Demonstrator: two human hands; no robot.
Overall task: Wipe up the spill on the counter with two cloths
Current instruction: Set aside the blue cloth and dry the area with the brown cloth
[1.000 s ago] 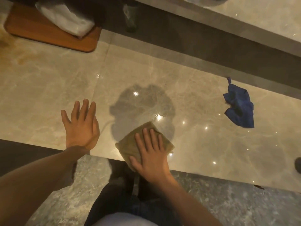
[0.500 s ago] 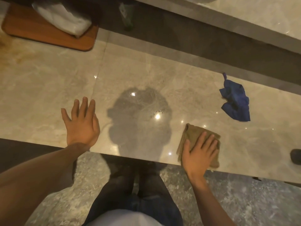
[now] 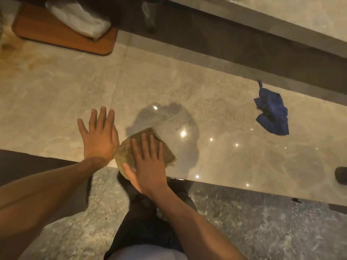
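A folded olive-brown cloth (image 3: pixel 129 149) lies at the front edge of the marble counter (image 3: pixel 56 94), partly hanging over the edge. My right hand (image 3: pixel 148 162) presses flat on top of it, fingers spread. My left hand (image 3: pixel 99 136) rests flat and empty on the counter just left of the cloth, touching its edge. A few water droplets (image 3: pixel 181 125) glisten on the counter just right of the cloth, inside my head's shadow. A crumpled blue cloth (image 3: pixel 272 111) lies by itself further right, near the counter's back edge.
A wooden board (image 3: pixel 63 40) with a white plastic-wrapped bundle (image 3: pixel 80 21) sits at the back left. A dark bottle (image 3: pixel 149 14) stands behind the counter. A dark round object (image 3: pixel 340 175) shows at the right edge. The stone floor (image 3: pixel 244 222) lies below.
My right hand slid the olive cloth from the right side of the shadowed patch back left along the front edge, up against my left hand. The left hand stayed in place.
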